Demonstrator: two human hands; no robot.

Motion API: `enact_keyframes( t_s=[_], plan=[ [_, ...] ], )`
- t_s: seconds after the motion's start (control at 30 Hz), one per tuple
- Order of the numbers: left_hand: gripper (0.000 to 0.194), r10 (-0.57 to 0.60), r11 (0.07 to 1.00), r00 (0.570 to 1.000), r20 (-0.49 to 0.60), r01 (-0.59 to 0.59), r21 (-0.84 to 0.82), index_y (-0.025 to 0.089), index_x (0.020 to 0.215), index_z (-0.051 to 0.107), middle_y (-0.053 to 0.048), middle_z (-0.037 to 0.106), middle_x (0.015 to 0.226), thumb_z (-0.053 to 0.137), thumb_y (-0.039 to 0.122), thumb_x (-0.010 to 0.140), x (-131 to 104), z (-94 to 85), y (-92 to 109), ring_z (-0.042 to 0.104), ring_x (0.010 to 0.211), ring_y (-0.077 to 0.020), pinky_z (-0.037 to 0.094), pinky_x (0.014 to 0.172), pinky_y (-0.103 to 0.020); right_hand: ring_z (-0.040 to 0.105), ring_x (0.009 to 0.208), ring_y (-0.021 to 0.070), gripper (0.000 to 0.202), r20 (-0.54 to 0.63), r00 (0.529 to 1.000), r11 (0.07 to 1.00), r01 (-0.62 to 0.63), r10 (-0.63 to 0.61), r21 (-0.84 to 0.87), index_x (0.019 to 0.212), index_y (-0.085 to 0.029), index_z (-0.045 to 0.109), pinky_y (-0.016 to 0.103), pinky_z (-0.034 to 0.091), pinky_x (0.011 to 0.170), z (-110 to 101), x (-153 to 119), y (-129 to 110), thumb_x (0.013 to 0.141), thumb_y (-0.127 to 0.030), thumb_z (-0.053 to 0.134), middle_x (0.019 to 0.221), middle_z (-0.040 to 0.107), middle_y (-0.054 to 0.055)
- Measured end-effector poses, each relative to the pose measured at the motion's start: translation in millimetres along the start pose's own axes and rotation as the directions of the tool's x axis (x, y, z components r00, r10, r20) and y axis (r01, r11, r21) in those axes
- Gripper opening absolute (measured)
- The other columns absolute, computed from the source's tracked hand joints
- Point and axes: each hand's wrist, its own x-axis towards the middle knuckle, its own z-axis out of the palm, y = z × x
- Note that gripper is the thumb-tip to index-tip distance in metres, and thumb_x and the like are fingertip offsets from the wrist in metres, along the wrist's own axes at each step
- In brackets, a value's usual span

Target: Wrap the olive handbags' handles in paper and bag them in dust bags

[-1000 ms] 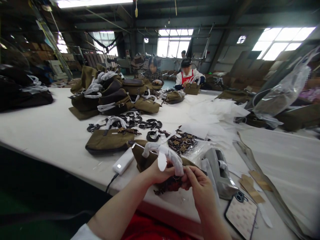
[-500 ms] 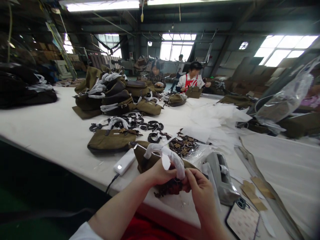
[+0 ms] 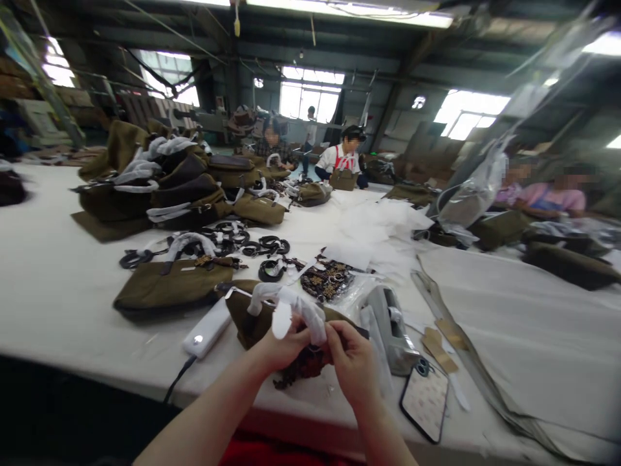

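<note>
An olive handbag (image 3: 247, 317) lies at the table's front edge, its carrying handle (image 3: 266, 292) wrapped in white. A white oval tag (image 3: 281, 321) hangs by the handle. My left hand (image 3: 286, 344) is closed around the near end of that handle. Just right of it, my right hand (image 3: 353, 357) pinches at the handle's base; the small piece between its fingertips is hidden. Beneath both hands hangs a dark brown patterned charm (image 3: 291, 374), partly covered by the fingers.
Left of my hands are a white device (image 3: 207, 329) with a cable and another olive handbag (image 3: 169, 285). Coiled black straps (image 3: 272, 270), patterned charms (image 3: 325, 278) and a bag pile (image 3: 184, 181) lie beyond. A grey tape dispenser (image 3: 395, 336) and phone (image 3: 425, 398) sit right. Co-workers sit across.
The view has turned to the right, so the table's contents appear shifted left. Both hands stay at the handle in nearly the same grip.
</note>
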Motion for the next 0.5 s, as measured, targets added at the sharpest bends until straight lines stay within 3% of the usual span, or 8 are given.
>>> enact_keyframes(
  t_s=[0.13, 0.3, 0.37, 0.43, 0.5],
  plan=[
    [0.030, -0.071, 0.995, 0.997, -0.014, 0.070, -0.065, 0.013, 0.059, 0.067, -0.003, 0.065, 0.061, 0.076, 0.041, 0.065, 2, 1.9, -6, 0.055, 0.060, -0.0144, 0.045, 0.062, -0.025, 0.054, 0.060, 0.0125, 0.030, -0.042, 0.997, 0.997, 0.066, -0.068, -0.033, 0.078, -0.019, 0.065, 0.022, 0.043, 0.054, 4, 0, -3, 0.093, -0.040, 0.051, 0.064, 0.061, -0.001],
    [0.032, -0.041, 0.999, 0.999, -0.035, 0.041, 0.022, 0.014, 0.057, 0.067, -0.004, 0.067, 0.060, 0.073, 0.043, 0.068, 5, 1.6, -17, 0.059, 0.060, -0.0168, 0.047, 0.062, -0.026, 0.055, 0.060, 0.0126, 0.027, -0.092, 0.988, 0.989, 0.118, -0.126, -0.085, 0.074, -0.018, 0.065, 0.023, 0.043, 0.057, 10, -1, -8, 0.093, -0.033, 0.052, 0.064, 0.062, 0.000],
    [0.032, 0.007, 0.994, 0.999, -0.039, -0.002, 0.110, 0.015, 0.062, 0.068, -0.005, 0.068, 0.063, 0.069, 0.045, 0.073, 4, -0.6, -16, 0.062, 0.065, -0.0190, 0.049, 0.064, -0.027, 0.060, 0.066, 0.0140, 0.023, -0.061, 0.988, 0.985, 0.138, -0.145, -0.098, 0.083, -0.019, 0.067, 0.024, 0.047, 0.063, 7, -3, -10, 0.094, -0.031, 0.050, 0.071, 0.066, 0.001],
    [0.030, 0.096, 0.968, 0.991, -0.096, -0.070, 0.242, 0.016, 0.078, 0.071, -0.005, 0.070, 0.072, 0.063, 0.044, 0.079, -2, -5.9, -11, 0.064, 0.071, -0.0202, 0.051, 0.068, -0.028, 0.064, 0.072, 0.0152, 0.020, -0.055, 0.983, 0.978, 0.168, -0.176, -0.122, 0.098, -0.021, 0.068, 0.025, 0.050, 0.068, -4, -7, -7, 0.094, -0.030, 0.051, 0.082, 0.070, 0.003],
    [0.030, 0.218, 0.911, 0.960, -0.178, -0.135, 0.390, 0.018, 0.099, 0.070, -0.004, 0.070, 0.082, 0.059, 0.042, 0.084, -13, -14.6, -5, 0.064, 0.073, -0.0188, 0.051, 0.068, -0.027, 0.065, 0.070, 0.0152, 0.023, -0.147, 0.968, 0.969, 0.180, -0.205, -0.167, 0.105, -0.020, 0.066, 0.025, 0.052, 0.067, -27, -9, 7, 0.093, -0.033, 0.052, 0.088, 0.071, 0.005]
  ],
)
